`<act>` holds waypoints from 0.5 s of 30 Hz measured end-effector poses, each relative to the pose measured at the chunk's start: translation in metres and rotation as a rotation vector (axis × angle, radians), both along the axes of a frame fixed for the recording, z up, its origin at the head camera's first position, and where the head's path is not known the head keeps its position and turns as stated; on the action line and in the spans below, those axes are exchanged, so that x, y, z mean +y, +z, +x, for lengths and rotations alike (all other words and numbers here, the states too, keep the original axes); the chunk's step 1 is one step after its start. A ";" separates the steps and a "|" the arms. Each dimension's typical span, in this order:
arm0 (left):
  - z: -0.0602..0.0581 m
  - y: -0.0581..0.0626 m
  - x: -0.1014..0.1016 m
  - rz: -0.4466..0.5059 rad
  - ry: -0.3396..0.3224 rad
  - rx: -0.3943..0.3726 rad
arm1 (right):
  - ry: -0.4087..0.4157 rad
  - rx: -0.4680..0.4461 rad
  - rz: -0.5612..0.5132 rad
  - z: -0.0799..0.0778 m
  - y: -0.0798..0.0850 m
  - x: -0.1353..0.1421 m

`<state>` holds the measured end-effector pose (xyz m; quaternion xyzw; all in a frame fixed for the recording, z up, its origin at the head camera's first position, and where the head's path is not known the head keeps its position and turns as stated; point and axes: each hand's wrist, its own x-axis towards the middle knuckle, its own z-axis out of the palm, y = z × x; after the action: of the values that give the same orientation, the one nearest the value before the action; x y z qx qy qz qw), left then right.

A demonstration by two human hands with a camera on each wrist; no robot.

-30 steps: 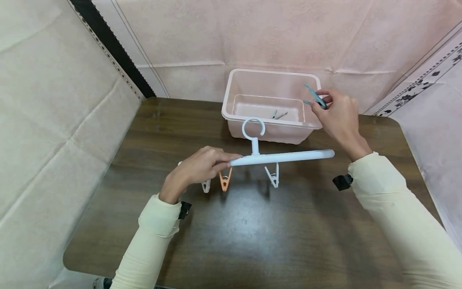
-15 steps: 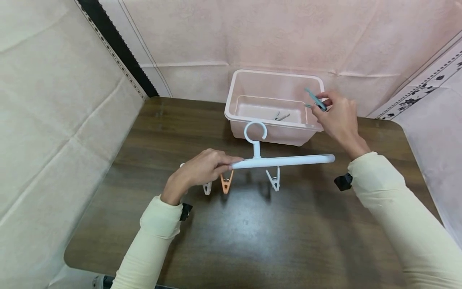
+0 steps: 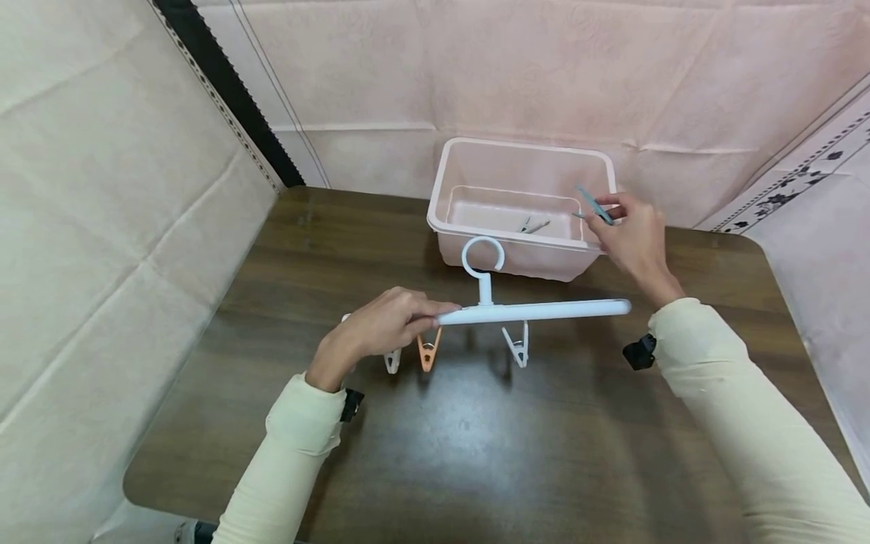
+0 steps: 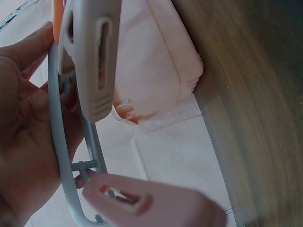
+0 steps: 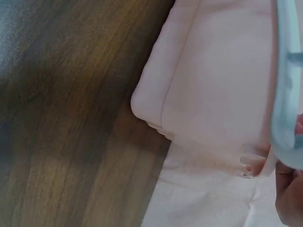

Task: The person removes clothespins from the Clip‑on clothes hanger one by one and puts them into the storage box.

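In the head view my left hand (image 3: 390,321) grips the left part of a pale blue clothes hanger (image 3: 544,310), hook upward. Along its bar hang an orange clothespin (image 3: 427,352) and a white clothespin (image 3: 518,349). A pale clothespin (image 3: 392,361) shows below my left fingers. The left wrist view has a beige clothespin (image 4: 97,61) and a pinkish clothespin (image 4: 161,201) close to the camera on the hanger. At the right rim of a pink plastic basin (image 3: 516,257), my right hand (image 3: 633,236) pinches a teal clothespin (image 3: 595,205).
Within the basin lie grey clothespins (image 3: 537,227). It stands at the back of a dark wooden table (image 3: 476,461), against a pale cloth wall (image 3: 544,68). A second cloth wall (image 3: 88,189) rises on the left.
My right hand has come slightly left and nearer relative to the basin, and the teal clothespin has turned a little. The left hand keeps its hold on the hanger. The head view has shifted slightly.
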<state>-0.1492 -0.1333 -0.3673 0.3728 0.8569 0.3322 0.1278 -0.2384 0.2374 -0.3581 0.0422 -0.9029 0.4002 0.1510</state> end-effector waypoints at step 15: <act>-0.002 -0.001 0.002 -0.025 -0.019 -0.028 | -0.042 0.036 0.044 -0.002 -0.003 0.001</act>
<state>-0.1516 -0.1315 -0.3681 0.3745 0.8555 0.3257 0.1476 -0.2407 0.2387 -0.3612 0.0336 -0.9094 0.3761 0.1744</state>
